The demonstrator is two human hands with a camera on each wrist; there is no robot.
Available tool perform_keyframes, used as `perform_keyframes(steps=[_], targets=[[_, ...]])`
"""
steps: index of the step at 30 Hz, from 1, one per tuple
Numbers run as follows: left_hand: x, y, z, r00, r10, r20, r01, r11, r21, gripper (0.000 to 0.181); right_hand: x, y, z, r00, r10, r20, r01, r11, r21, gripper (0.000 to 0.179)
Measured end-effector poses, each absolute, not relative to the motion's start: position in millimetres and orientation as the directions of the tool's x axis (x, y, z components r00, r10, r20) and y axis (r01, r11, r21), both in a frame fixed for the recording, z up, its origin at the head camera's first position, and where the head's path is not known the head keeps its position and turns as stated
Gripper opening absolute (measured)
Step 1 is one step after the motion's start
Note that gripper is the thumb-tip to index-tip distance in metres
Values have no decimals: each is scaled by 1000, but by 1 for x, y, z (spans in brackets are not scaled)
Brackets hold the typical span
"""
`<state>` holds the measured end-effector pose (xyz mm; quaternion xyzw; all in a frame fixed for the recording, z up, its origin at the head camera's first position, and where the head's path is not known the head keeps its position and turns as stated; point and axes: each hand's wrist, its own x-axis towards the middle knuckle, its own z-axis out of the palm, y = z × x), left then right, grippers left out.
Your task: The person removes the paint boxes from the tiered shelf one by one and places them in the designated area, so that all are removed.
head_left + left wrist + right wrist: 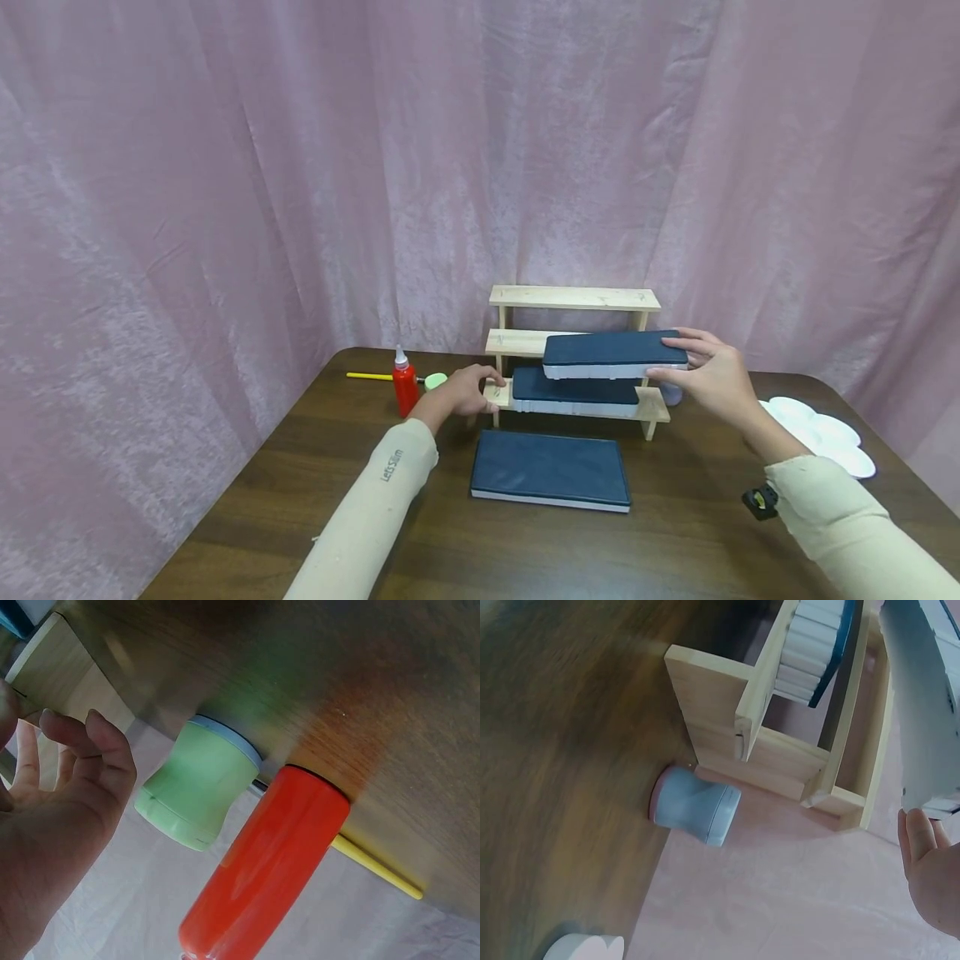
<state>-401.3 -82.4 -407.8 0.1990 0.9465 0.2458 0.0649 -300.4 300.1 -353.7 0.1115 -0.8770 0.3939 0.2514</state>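
Note:
A three-step wooden display stand (576, 297) is at the back of the table. My left hand (467, 390) grips the left end of its lowest step, curled fingers against the wood in the left wrist view. Raised in front of the middle step is a flat white case with a dark blue lid (611, 348). My right hand (712, 371) pinches its right end between thumb and fingers, and its pale underside (926, 712) faces the right wrist camera. A similar case (573, 388) sits on the lowest step. Another flat dark blue case (551, 469) lies in front of the stand.
Left of the stand are a red squeeze bottle (406, 387), a light green jar (199, 784) and a yellow stick (369, 376). A grey-blue jar (696, 806) stands near its right side. The white flower-shaped palette (832, 433) is at the far right. Pink curtains hang behind.

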Motion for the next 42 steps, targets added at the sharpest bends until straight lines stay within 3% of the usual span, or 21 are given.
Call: perform_keyframes(steps=[42], targets=[[-402,-90,-404,-912,409,-22,347,799,491,42,-257,333,-369,-835,45,548,-363,702,-612,58]])
